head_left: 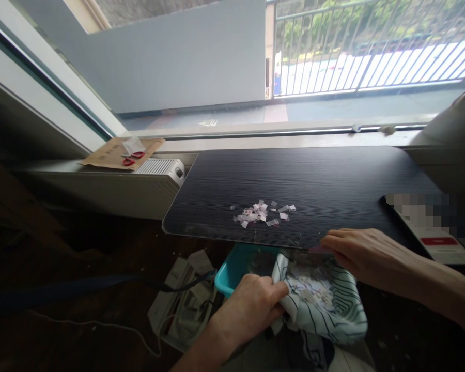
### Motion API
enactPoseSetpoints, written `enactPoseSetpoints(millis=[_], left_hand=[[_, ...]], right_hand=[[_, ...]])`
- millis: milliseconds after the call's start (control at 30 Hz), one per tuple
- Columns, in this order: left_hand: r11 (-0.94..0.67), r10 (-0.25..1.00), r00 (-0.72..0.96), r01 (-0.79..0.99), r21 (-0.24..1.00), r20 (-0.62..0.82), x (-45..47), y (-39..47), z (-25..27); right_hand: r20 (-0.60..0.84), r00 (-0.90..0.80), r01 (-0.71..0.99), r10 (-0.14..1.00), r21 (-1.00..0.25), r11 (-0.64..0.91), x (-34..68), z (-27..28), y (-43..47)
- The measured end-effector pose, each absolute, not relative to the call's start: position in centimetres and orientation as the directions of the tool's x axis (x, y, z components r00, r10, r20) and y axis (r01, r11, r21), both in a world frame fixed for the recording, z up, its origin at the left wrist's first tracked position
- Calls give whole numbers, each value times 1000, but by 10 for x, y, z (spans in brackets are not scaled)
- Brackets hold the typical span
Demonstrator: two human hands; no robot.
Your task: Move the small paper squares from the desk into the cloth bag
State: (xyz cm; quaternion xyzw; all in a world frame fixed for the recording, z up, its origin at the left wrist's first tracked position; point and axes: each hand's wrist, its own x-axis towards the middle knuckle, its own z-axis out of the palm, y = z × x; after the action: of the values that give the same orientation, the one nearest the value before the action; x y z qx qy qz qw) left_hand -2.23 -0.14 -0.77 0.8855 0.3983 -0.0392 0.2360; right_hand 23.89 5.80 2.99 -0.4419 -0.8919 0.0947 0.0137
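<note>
My left hand [251,305] is closed on the bunched edge of a white cloth with dark stripes [349,315]. The cloth lines a container, and many small paper scraps [312,284] lie inside it. Beside it, past my left knuckles, is a turquoise plastic basket [227,268]. My right hand [356,248] rests at the near edge of the dark tabletop [313,181], above the cloth, with its fingers pressed together. A pinkish sliver shows by its fingertips; what they hold, if anything, is hidden. Small clear-and-pink cut pieces [256,213] lie in a loose pile on the tabletop.
A phone [430,232] lies at the tabletop's right edge. On the sill to the left are red-handled scissors [128,161] on a brown paper envelope [104,155], near a white radiator [160,168]. Below left stands a box of white items [189,299] with a cable.
</note>
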Motion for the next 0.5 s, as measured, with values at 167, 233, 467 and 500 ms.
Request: enactPoseSetpoints(millis=[167,233,467,500], left_hand=[[-578,679,682,725,375,-271,-21,-3,-4],[-577,680,678,730,366,-280,-22,-4,-3],[-551,696,663,739,388,-276,-26,-7,-6],[-550,692,665,738,391,-281,-26,-7,-6]], right_hand=[[-89,-549,834,831,-127,537,206,35,100],[-81,-551,834,831,-99,544,199,34,114],[-142,-487,873,862,-63,483,212,34,122],[-130,-496,868,859,-85,489,211,34,123]])
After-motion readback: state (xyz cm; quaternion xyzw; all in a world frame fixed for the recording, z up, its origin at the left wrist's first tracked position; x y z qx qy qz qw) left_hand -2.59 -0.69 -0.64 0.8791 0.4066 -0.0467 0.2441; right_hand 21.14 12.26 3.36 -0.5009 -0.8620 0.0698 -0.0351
